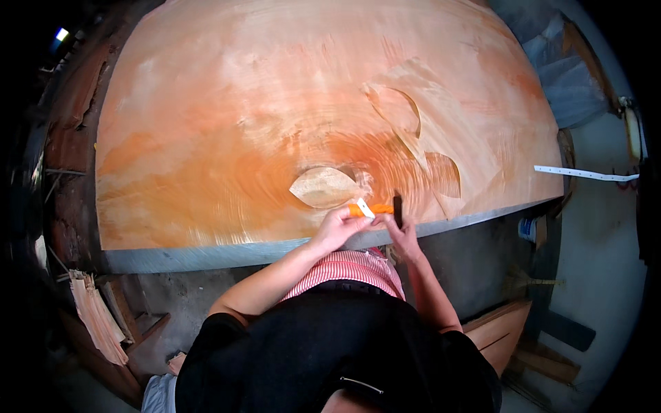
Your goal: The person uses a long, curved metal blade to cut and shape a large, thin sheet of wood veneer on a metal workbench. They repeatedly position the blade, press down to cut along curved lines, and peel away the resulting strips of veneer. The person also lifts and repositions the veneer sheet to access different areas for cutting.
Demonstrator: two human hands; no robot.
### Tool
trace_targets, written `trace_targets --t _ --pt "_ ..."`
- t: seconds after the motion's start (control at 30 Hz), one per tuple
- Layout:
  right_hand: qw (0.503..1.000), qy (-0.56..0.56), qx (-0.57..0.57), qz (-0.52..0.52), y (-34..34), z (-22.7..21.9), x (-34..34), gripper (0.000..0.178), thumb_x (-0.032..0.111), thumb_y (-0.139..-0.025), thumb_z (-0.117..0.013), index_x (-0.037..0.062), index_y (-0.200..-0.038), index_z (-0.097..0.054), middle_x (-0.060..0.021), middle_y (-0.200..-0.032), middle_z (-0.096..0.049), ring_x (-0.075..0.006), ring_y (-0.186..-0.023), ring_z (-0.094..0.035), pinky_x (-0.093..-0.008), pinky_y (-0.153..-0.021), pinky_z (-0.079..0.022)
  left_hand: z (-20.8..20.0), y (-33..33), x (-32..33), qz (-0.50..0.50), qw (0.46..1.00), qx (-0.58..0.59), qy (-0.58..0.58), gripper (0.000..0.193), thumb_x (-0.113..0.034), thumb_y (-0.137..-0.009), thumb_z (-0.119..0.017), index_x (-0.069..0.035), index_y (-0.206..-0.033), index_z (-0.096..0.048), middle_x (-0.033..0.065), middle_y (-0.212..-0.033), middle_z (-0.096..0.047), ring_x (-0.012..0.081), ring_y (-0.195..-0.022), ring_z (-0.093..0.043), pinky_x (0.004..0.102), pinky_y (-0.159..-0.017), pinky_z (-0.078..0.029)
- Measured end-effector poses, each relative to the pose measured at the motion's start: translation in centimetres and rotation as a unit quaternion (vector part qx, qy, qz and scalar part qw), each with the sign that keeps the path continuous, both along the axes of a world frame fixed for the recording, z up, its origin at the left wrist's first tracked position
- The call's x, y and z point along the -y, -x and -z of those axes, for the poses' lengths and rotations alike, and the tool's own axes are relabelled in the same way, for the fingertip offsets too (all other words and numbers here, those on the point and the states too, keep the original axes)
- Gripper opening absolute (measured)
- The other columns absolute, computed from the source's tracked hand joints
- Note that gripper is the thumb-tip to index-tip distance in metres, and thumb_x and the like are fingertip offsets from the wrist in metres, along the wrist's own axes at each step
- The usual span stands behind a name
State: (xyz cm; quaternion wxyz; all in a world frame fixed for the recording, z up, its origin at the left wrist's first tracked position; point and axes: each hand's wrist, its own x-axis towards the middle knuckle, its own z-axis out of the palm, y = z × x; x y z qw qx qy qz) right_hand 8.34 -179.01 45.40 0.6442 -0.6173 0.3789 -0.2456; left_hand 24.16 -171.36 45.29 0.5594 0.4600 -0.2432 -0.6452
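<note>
Close to the near edge of a large orange-brown wood veneer sheet (206,138), my two hands are close together. My left hand (335,229) pinches a small orange item with a white band (363,208), whose kind I cannot make out. The orange part stretches across to my right hand (404,235), whose fingers close on a narrow dark upright piece (397,209). Just beyond my left hand lies a pale leaf-shaped veneer piece (322,187). Farther right, a veneer offcut with curved, pointed edges (411,141) rests on the sheet.
A grey edge (206,257) runs along the table front. A white measuring strip (585,173) extends past the right side. Veneer strips (98,320) stand at lower left, a wooden board (500,334) at lower right. Clear plastic wrap (561,72) hangs at the far right.
</note>
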Motion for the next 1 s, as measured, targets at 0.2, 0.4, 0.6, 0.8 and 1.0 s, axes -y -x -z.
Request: trace_targets --t 0.2,0.4,0.6,0.8,1.0 --pt "0.98 0.012 -0.197 0.022 2.1 0.7 -2.1 0.026 0.015 -0.073 -0.063 -0.001 -0.09 -0.052 0.0025 -0.067 -0.051 -0.0037 -0.055 -0.038 -0.0185 -0.049 -0.033 1.8 0.4 -0.4 0.09 0.994 0.019 -0.067 0.026 -0.022 -0.082 -0.053 0.0 -0.097 -0.055 0.0013 -0.09 -0.057 0.0067 -0.082 -0.051 0.021 -0.074 -0.04" --pt "0.995 -0.062 -0.005 0.081 3.3 1.4 -1.9 0.023 0.012 -0.076 -0.06 -0.003 -0.09 -0.05 -0.0008 -0.067 -0.055 -0.0054 -0.058 -0.048 -0.0192 -0.052 -0.039 0.2 1.4 -0.3 0.135 0.99 -0.043 -0.022 0.028 -0.023 -0.085 -0.049 -0.002 -0.102 -0.054 0.0021 -0.098 -0.055 0.008 -0.09 -0.048 0.0234 -0.078 -0.039" --pt "0.984 -0.105 -0.141 0.006 3.5 1.5 -1.5 0.013 0.012 -0.078 -0.056 -0.0007 -0.079 -0.053 -0.0006 -0.056 -0.053 -0.0053 -0.053 -0.046 -0.0207 -0.048 -0.037 2.4 -0.5 0.9 0.096 0.927 0.345 0.114 0.035 -0.028 -0.081 -0.052 0.0 -0.102 -0.052 0.0127 -0.097 -0.055 0.0206 -0.086 -0.053 0.0285 -0.077 -0.04" --pt "0.968 -0.158 -0.194 -0.028 3.7 2.8 -0.8 0.017 0.017 -0.08 -0.054 0.0009 -0.074 -0.054 -0.0006 -0.054 -0.053 -0.0061 -0.046 -0.044 -0.0212 -0.042 -0.034 4.5 -1.5 1.2 0.085 0.703 0.7 0.089 0.06 -0.028 -0.067 -0.063 0.001 -0.114 -0.041 0.0181 -0.121 -0.035 0.0325 -0.102 -0.041 0.0387 -0.088 -0.034" --pt "0.983 -0.165 -0.053 0.053 0.9 1.4 1.5 0.022 0.017 -0.081 -0.053 0.004 -0.064 -0.051 0.0015 -0.049 -0.045 -0.0034 -0.04 -0.036 -0.0179 -0.035 -0.025 7.5 -1.0 2.3 0.142 0.686 0.699 0.147 0.062 -0.035 -0.069 -0.06 0.002 -0.115 -0.04 0.0189 -0.124 -0.033 0.031 -0.117 -0.029 0.04 -0.098 -0.024"
